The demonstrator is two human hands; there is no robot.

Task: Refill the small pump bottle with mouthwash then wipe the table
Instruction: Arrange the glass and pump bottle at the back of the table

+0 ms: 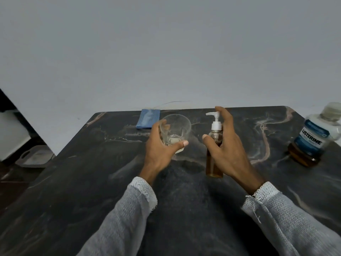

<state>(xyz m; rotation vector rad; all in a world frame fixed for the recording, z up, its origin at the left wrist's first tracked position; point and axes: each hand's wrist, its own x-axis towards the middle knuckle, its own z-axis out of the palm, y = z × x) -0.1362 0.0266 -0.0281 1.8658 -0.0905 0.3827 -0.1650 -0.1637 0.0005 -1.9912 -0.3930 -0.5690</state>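
On the dark marbled table [184, 209], near its middle, stands the small pump bottle [215, 145]: clear plastic, upright, with a white pump head whose spout points left, and amber mouthwash filling most of its body. The right hand [224, 143] is spread loosely around it, fingers apart and curved; the forefinger reaches up behind the pump top and the thumb sits in front of the bottle's shoulder, but whether the palm or fingers actually press the plastic I cannot tell (the hand covers the bottle's right side). Just to the left, the left hand [160, 146] grips a clear glass tumbler [175, 132], thumb across the near side by the base and fingers wrapped round the far left; a little pale liquid lies in its bottom. The glass and the bottle are near each other but apart. Behind the glass, at the table's far edge, lies a folded blue cloth [148, 118]. Well off to the right sits a large Listerine bottle [313, 139] with a blue label and amber liquid low in it. Both wrists wear pale knit sleeves [129, 209]
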